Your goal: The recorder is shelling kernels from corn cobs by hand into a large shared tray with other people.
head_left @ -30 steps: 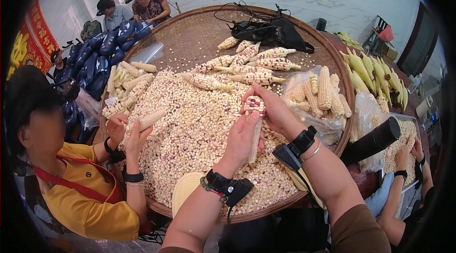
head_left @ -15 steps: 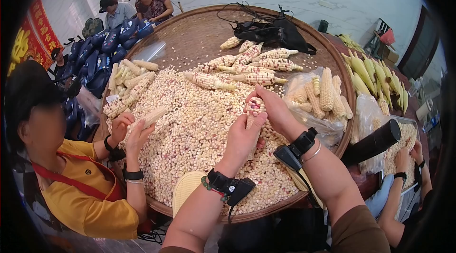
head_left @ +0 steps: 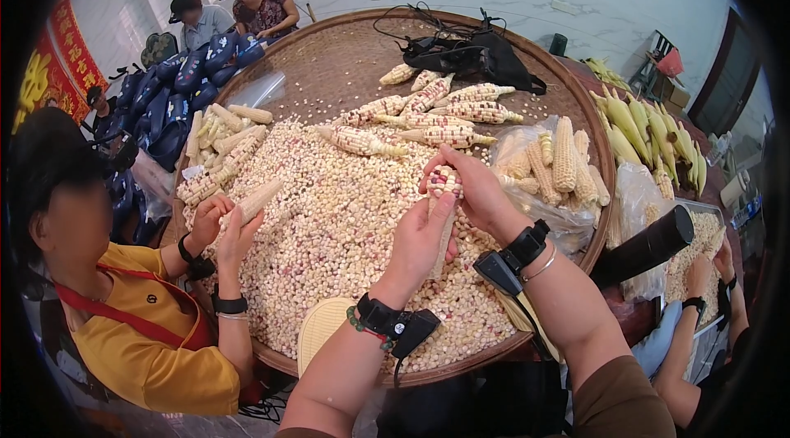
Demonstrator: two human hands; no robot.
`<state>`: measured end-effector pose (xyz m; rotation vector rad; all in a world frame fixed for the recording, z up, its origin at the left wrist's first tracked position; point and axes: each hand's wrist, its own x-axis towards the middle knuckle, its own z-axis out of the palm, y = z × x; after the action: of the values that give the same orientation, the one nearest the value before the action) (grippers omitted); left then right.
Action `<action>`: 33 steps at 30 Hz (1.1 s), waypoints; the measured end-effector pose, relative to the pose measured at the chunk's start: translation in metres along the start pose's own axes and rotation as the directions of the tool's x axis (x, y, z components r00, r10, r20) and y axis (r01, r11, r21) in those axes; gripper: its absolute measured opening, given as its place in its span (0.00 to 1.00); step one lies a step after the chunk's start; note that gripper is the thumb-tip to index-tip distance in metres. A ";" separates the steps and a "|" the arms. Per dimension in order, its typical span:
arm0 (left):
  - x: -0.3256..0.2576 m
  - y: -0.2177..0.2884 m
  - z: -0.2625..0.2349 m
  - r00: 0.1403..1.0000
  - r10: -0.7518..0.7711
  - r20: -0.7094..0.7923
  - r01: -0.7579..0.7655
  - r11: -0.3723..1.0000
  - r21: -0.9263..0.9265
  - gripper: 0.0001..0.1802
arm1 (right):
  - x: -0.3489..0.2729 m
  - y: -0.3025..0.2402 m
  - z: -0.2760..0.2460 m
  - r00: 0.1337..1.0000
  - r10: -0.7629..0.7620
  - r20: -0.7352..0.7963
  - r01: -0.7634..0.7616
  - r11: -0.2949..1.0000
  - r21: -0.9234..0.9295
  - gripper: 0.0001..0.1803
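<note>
Between both hands I hold a partly stripped corn cob (head_left: 444, 182) over the tray; its upper end still carries white and purple kernels. My left hand (head_left: 418, 242) grips the bare lower part, its thumb pressed on the front. Around the kernelled upper end curls my right hand (head_left: 477, 191), its fingers partly hidden by the cob. Beneath them loose pale and reddish kernels (head_left: 329, 249) form a wide, thick layer. Just beyond my hands lie several unshelled speckled corn cobs (head_left: 448, 136).
A large round woven tray (head_left: 329, 43) carries black straps (head_left: 485, 55) at the back. Stripped cobs (head_left: 564, 160) fill a plastic bag at right; others (head_left: 226, 125) lie left. A person in yellow (head_left: 156, 339) handles a cob. A black cylinder (head_left: 650, 245) and husked corn (head_left: 650, 134) stand right.
My hands stay in nearly the same place, and the cob has turned slightly, showing more purple kernels. The person at left has lowered their cob a little.
</note>
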<state>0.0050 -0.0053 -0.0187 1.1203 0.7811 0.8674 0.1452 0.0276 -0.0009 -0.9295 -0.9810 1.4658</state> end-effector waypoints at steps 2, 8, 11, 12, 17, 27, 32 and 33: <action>0.000 0.001 0.001 1.000 0.006 0.017 -0.005 1.000 -0.011 0.21 | 0.000 -0.001 -0.001 1.000 0.001 -0.004 -0.001 1.000 0.007 0.22; -0.002 0.003 0.001 0.999 0.000 0.047 0.001 1.000 -0.026 0.20 | -0.001 -0.002 -0.001 0.999 0.015 -0.032 -0.013 0.999 0.052 0.22; -0.002 0.004 -0.001 0.997 -0.037 0.062 0.041 0.998 -0.057 0.20 | 0.003 0.003 -0.004 0.999 0.001 -0.040 0.000 1.000 0.011 0.22; 0.000 0.001 -0.003 0.998 -0.054 0.038 0.057 0.995 -0.084 0.20 | 0.005 0.006 -0.004 0.999 0.001 -0.038 -0.001 1.000 0.011 0.22; 0.003 0.002 -0.002 1.000 -0.016 -0.017 0.013 0.985 -0.170 0.21 | 0.014 0.020 -0.012 0.978 -0.150 -0.146 0.117 0.969 -0.216 0.21; 0.002 -0.001 -0.003 0.999 0.004 -0.046 -0.001 0.997 0.082 0.19 | 0.006 0.016 -0.007 0.996 -0.086 -0.038 0.082 0.991 -0.105 0.20; 0.001 0.000 -0.002 0.999 -0.036 -0.036 0.035 0.999 -0.007 0.20 | 0.001 0.009 -0.002 0.997 -0.027 -0.072 0.021 0.997 -0.078 0.20; 0.001 0.000 -0.001 0.999 -0.034 -0.030 0.033 0.999 -0.020 0.21 | 0.001 0.008 -0.002 0.997 -0.027 -0.073 0.021 0.997 -0.078 0.20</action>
<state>0.0044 -0.0043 -0.0186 1.0760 0.8128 0.8643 0.1444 0.0278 -0.0090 -1.0170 -0.9967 1.3720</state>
